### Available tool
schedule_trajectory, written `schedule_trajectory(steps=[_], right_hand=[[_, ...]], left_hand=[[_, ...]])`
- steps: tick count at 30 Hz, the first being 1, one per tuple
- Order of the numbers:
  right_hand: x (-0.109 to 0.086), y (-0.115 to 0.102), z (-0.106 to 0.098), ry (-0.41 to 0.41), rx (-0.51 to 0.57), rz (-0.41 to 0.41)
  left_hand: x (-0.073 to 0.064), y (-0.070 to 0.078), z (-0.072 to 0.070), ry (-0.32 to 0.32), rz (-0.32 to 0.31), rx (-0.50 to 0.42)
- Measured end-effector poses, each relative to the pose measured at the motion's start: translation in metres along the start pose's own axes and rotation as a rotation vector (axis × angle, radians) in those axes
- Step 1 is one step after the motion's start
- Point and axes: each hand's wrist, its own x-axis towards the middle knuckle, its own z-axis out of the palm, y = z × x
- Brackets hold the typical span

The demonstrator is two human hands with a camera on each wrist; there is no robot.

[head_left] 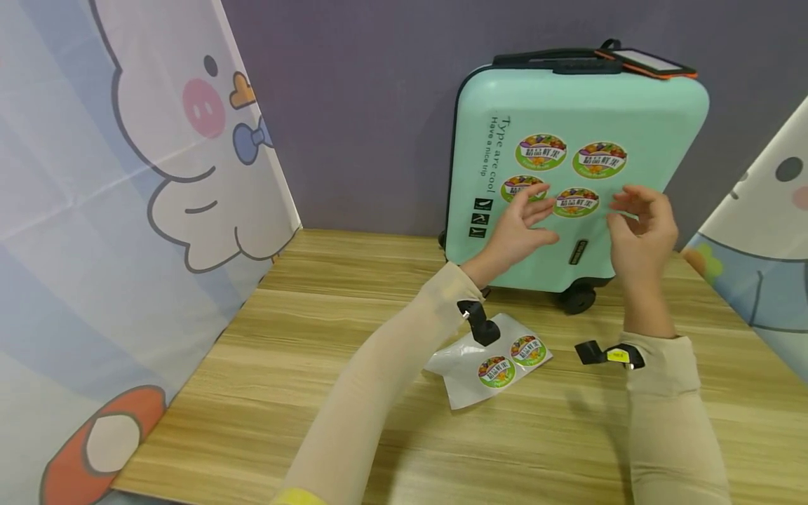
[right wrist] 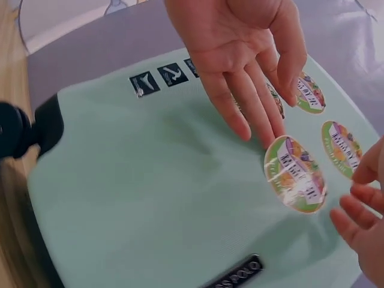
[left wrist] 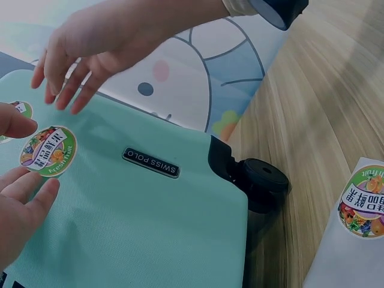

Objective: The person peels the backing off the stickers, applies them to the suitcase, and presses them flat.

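Note:
A mint-green suitcase (head_left: 637, 105) stands upright with several round fruit stickers on its front. The lower right sticker (head_left: 576, 203) lies flat on the shell between my two hands. Beside its left edge is my left hand (head_left: 514, 231), fingers extended and thumb apart, partly covering the lower left sticker (head_left: 519, 186). In the right wrist view, fingertips of the left hand (right wrist: 240, 78) reach the edge of that lower right sticker (right wrist: 295, 174). To the right, my right hand (head_left: 645, 228) hovers by the shell with fingers loosely bent, holding nothing.
A white backing sheet (head_left: 463, 375) with two round stickers (head_left: 496, 372) lies on the wooden table (head_left: 303, 365) before the suitcase. A black-and-orange tablet-like object (head_left: 650, 62) rests on top near the handle. One black wheel (head_left: 577, 299) shows below. Cartoon-printed cloths (head_left: 151, 175) flank the table.

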Motion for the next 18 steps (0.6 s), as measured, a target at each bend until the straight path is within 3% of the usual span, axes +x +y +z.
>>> schedule_trajectory(steps=[4,7,11,18], right_hand=[[-0.001,0.006,0.004,-0.071,0.345,0.048],[-0.001,0.012,0.009,-0.126,0.474,0.074],[-0.002,0.016,0.014,-0.128,0.527,0.079],[-0.002,0.015,0.018,-0.076,0.486,0.088]], left_hand=[[0.000,0.000,0.000,0.004,-0.003,0.005],[0.001,0.000,0.000,0.008,-0.011,0.001],[0.000,0.002,0.000,-0.004,-0.027,0.004],[-0.004,0.013,0.000,-0.078,-0.069,0.083]])
